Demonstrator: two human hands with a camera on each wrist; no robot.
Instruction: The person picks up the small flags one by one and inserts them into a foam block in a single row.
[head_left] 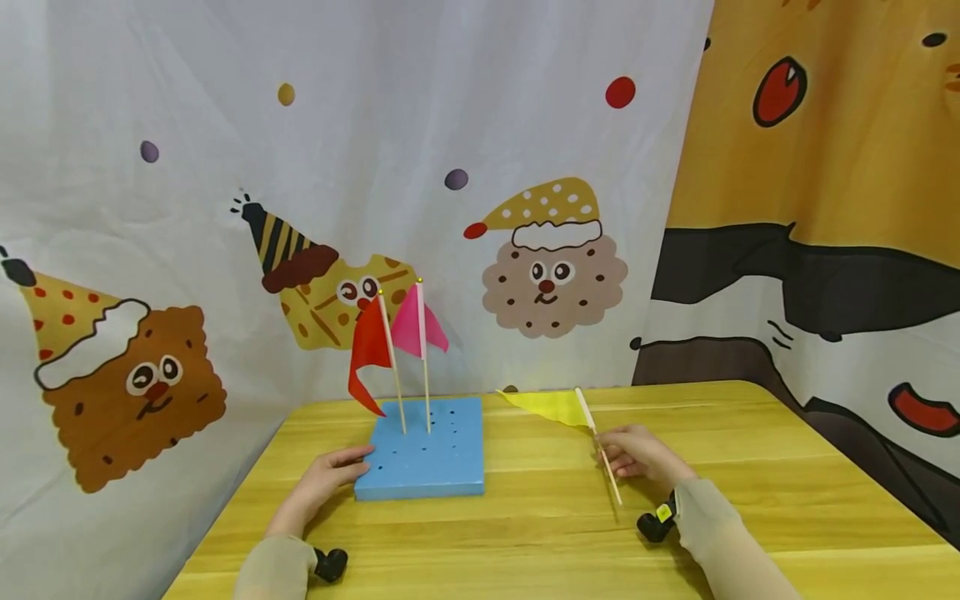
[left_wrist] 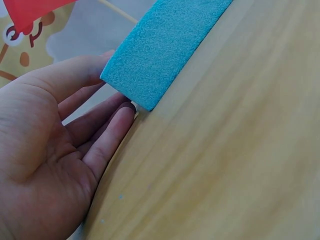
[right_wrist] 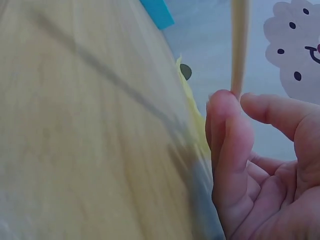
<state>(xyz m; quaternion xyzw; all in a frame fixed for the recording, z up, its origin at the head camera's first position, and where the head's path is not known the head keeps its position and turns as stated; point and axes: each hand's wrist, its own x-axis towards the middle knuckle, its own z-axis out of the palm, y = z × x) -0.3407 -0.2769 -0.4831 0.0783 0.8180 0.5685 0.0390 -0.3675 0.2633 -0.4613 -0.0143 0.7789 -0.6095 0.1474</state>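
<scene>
A blue foam block with small holes lies on the table. Standing in it are a red flag and a pink flag, each on a thin wooden stick. My left hand rests at the block's left side, its fingertips touching the edge; the left wrist view shows this hand by a corner of the block. My right hand pinches the stick of a yellow flag between thumb and fingers. The stick leans, its flag end pointing away and left.
The wooden table carries everything. Behind it hangs a white curtain printed with cartoon biscuits in party hats. Another patterned cloth hangs at the right. A black wrist camera is on the right wrist.
</scene>
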